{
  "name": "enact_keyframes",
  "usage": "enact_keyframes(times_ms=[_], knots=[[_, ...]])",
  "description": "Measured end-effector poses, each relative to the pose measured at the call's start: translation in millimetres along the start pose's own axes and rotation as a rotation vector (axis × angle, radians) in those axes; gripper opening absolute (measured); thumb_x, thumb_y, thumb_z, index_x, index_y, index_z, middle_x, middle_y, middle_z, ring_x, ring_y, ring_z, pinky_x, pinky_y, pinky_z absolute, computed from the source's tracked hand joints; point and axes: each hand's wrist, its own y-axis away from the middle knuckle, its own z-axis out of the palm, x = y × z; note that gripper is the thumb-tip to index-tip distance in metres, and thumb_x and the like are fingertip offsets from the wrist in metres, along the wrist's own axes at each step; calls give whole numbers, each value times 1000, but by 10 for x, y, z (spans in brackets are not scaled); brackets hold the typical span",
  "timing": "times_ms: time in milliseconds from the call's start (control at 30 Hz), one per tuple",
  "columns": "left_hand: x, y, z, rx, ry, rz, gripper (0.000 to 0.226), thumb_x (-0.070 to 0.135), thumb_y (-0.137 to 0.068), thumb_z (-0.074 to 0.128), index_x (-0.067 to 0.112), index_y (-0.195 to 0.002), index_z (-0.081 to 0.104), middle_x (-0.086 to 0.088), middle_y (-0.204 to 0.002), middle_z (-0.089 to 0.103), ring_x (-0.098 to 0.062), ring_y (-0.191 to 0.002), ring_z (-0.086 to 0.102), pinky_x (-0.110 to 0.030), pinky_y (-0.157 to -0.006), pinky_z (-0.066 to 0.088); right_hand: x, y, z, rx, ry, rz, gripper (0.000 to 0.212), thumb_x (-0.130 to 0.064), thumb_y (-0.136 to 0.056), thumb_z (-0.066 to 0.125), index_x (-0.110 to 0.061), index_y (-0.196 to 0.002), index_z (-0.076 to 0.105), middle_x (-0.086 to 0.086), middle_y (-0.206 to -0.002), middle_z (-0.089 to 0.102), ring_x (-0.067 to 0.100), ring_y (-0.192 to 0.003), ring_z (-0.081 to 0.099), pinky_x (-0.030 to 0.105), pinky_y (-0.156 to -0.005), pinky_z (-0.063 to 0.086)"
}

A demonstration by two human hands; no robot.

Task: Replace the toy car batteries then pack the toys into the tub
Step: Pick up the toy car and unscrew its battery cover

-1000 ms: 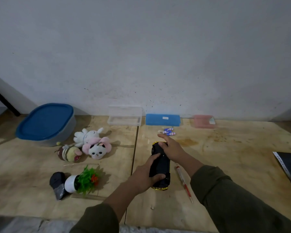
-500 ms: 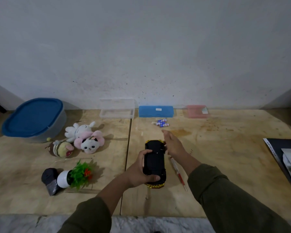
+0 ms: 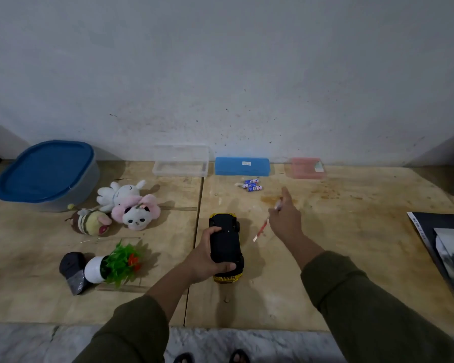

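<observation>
My left hand (image 3: 207, 260) grips an upside-down yellow toy car (image 3: 224, 244), black underside facing up, just above the wooden table (image 3: 351, 244). To the car's right, my right hand (image 3: 286, 221) pinches a thin red-and-white screwdriver (image 3: 264, 226), its tip slanting down toward the table. Three small blue batteries (image 3: 252, 185) lie farther back near the wall. The grey tub with a blue lid (image 3: 45, 171) stands closed at the far left. Plush toys lie beside it: a white bunny (image 3: 118, 192), a pink panda (image 3: 136, 213) and a bee (image 3: 89, 222).
A toppled white pot with a plastic plant (image 3: 116, 264) and a black object (image 3: 72, 268) lie front left. A clear box (image 3: 180, 161), a blue box (image 3: 241, 166) and a pink box (image 3: 307, 167) line the wall. Dark papers (image 3: 446, 244) cover the right edge.
My right hand left the car, moved right and picked the screwdriver up off the table. My left hand still holds the car, now alone.
</observation>
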Motion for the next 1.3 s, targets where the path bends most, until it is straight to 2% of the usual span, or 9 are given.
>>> enact_keyframes(times_ms=[67,200,333,433,600,733,1000,1167,1300], knots=[[31,-13,5,10,-23,2,92,13,-70,84,26,-136,21,0,-131,42,-16,-115,51,-17,-84,49,-219,-43,-85,81,-196,59,67,-2,-93,51,-22,-148,20,14,-139,46,25,-100,61,38,-86,55],[65,-28,21,14,-35,0,94,16,-70,84,26,-137,20,6,-124,42,-17,-115,50,-25,-90,48,-373,60,-71,65,-299,30,60,-3,-94,51,-19,-147,28,10,-134,48,17,-92,58,36,-83,56],[108,-31,35,10,-47,10,95,18,-69,85,27,-138,21,5,-125,44,-18,-115,51,-31,-95,49,-342,133,26,56,-312,14,57,-4,-94,52,-20,-145,32,11,-135,48,18,-94,59,40,-85,57],[120,-32,45,16,-55,15,95,20,-68,85,28,-138,21,2,-128,45,-19,-116,51,-29,-93,50,-344,145,52,62,-309,13,56,-4,-94,52,-20,-144,33,10,-135,48,15,-91,57,36,-84,57],[95,-19,42,16,-53,7,95,27,-63,88,37,-132,23,-2,-132,47,-22,-117,53,-39,-98,50,-351,150,61,61,-317,8,54,-4,-94,52,-19,-143,34,10,-133,49,17,-90,60,34,-81,57],[118,-3,47,15,-71,5,99,41,-55,89,42,-129,24,-1,-132,47,-23,-117,54,-41,-98,51,-339,163,58,58,-318,7,54,-4,-94,52,-20,-142,35,11,-132,49,19,-91,61,35,-81,58],[154,42,67,19,-77,3,95,27,-65,88,38,-133,23,-3,-133,48,-22,-118,53,-38,-98,50,-345,183,39,59,-297,-12,54,-4,-93,52,-22,-142,35,9,-130,50,17,-91,61,33,-79,58],[184,75,77,13,-60,-10,96,27,-65,87,37,-135,22,-3,-133,48,-23,-119,53,-42,-100,49,-368,219,32,19,-240,-129,52,-3,-94,50,-21,-141,36,8,-124,53,21,-90,64,39,-83,57],[230,97,94,-17,-22,-40,97,18,-69,85,32,-140,20,-3,-134,46,-25,-121,51,-44,-101,47,-455,263,-16,-64,-20,-379,50,-3,-94,48,-20,-139,37,7,-125,55,18,-88,61,28,-78,48]])
